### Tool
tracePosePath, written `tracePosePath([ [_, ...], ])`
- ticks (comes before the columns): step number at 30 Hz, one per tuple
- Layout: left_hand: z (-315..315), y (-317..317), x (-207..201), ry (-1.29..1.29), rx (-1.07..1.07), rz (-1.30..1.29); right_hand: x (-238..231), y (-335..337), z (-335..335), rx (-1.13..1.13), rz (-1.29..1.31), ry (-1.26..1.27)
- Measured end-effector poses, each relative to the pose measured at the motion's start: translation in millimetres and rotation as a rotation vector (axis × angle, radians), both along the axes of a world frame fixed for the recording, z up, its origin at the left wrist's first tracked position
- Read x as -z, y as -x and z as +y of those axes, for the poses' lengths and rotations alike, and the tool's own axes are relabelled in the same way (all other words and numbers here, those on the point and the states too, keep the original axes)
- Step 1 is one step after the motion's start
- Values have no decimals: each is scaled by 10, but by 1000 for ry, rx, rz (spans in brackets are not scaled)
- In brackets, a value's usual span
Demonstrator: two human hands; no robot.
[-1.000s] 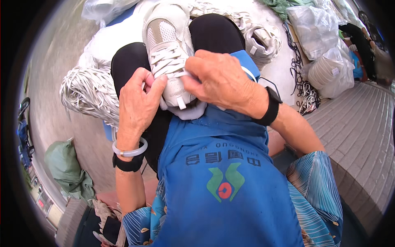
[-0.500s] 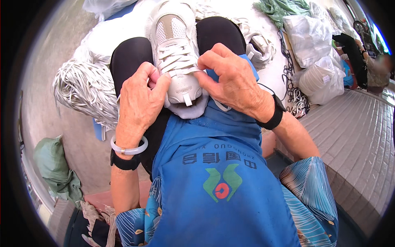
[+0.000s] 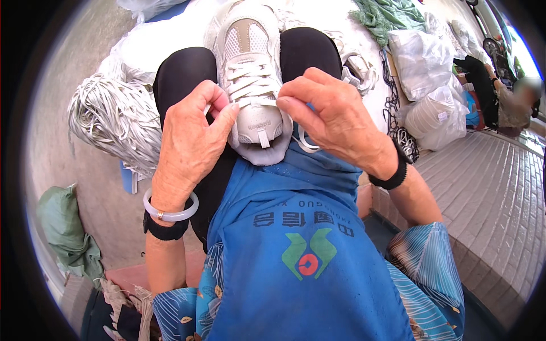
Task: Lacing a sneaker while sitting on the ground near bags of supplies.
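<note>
A pale sneaker [image 3: 248, 42] rests between my knees, its heel opening towards me and its toe pointing away. White shoelace [image 3: 250, 79] criss-crosses over its tongue [image 3: 254, 122]. My left hand [image 3: 196, 136] is at the shoe's left side, thumb and forefinger pinched on the lace near the top eyelets. Opposite it, my right hand [image 3: 338, 119] pinches the same lace between thumb and fingers, a little off the shoe's right edge. One stretch of lace runs across the tongue between the two hands. A loose white loop hangs below my right hand.
A thick bundle of white laces [image 3: 114, 119] lies to my left. Clear plastic bags [image 3: 435, 116] and a green net [image 3: 389, 20] are at the upper right. More shoes [image 3: 358, 68] lie beyond my right knee. Another person [image 3: 515, 105] sits at the far right. A green sack [image 3: 62, 227] stands lower left.
My hands have moved slightly apart, the right one drawing away to the right with the lace. The whole view has shifted a little.
</note>
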State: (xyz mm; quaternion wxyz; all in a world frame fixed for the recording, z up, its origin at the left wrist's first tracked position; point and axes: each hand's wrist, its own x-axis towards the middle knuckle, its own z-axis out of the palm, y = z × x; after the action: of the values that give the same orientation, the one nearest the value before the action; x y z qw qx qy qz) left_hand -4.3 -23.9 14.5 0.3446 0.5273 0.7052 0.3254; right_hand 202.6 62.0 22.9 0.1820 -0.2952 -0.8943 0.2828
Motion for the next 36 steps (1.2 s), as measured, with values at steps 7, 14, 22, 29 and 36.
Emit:
tracePosePath([
  [7,3,-6,0,-26,-10,-5,116,203,-104,-1,-147,-266],
  [14,-22,-51,-8,-29,-15,-16,113,264,-159,42,-225,-389],
  [22,10,-76,-28,-43,42,54,34,379,-56,-52,-328,-426],
  [29,120,3,116,-487,174,314,179,317,37,-100,-130,-438],
  [36,77,404,13,-718,757,661,161,210,43,-214,-95,-340],
])
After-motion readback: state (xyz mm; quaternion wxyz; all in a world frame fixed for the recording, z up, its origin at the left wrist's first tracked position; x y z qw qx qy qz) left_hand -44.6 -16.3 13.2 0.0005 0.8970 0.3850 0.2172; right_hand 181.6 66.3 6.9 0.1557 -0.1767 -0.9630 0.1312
